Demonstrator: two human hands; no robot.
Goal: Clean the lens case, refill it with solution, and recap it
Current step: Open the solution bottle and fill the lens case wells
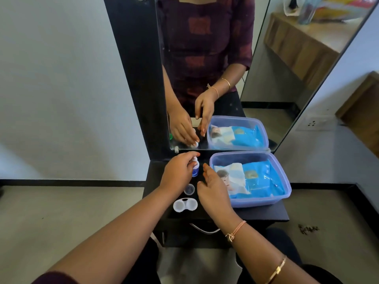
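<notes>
On the black worktop (266, 214), the left hand (179, 170) curls its fingers round the top of the upright bottle (195, 169). The right hand (213, 188) is open just beside it, holding nothing. The uncapped case (185, 204) lies near the front edge, a loose cap (189, 189) just behind it and a tub (256, 201) to the right.

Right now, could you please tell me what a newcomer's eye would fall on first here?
The translucent lilac plastic tub of blue packets stands out at the right of the black table. Left of it, the left hand grips a small white-and-blue solution bottle by the mirror, the right hand open alongside. Nearer lies the uncapped white plastic lens case.
</notes>
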